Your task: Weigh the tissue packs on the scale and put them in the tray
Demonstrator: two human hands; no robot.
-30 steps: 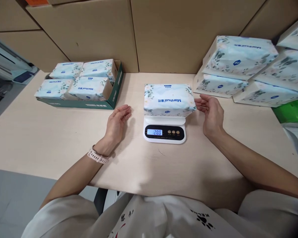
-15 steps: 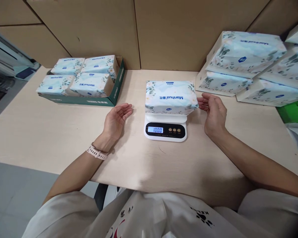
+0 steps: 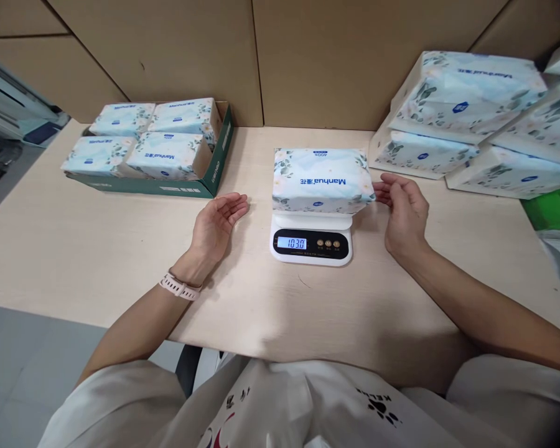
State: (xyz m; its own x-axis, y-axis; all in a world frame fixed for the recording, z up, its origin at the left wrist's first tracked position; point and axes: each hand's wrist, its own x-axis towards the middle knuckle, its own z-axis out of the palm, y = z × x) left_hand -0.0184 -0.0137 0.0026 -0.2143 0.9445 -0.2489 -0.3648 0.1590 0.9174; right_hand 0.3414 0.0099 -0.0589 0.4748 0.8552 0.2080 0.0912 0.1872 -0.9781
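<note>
A pack of tissues (image 3: 322, 179) with a leaf print lies on a small white kitchen scale (image 3: 312, 240) at the middle of the table; the lit display reads 103.0. My right hand (image 3: 404, 211) rests on the table at the pack's right end, fingers apart and curled, its fingertips at or just short of the wrapper. My left hand (image 3: 217, 223) lies open on its edge, palm toward the scale, a short gap left of it. A pale pink watch (image 3: 177, 287) sits on my left wrist.
A green cardboard tray (image 3: 214, 177) at the back left holds several tissue packs. More packs are stacked at the back right (image 3: 466, 93), with a green bag (image 3: 553, 208) beside them. Brown cartons (image 3: 317, 56) wall off the table's far edge.
The scale reading went from 120.0 to 100.0 to 103.0. My right hand crept slightly closer to the pack's right end. My left hand stayed put.
</note>
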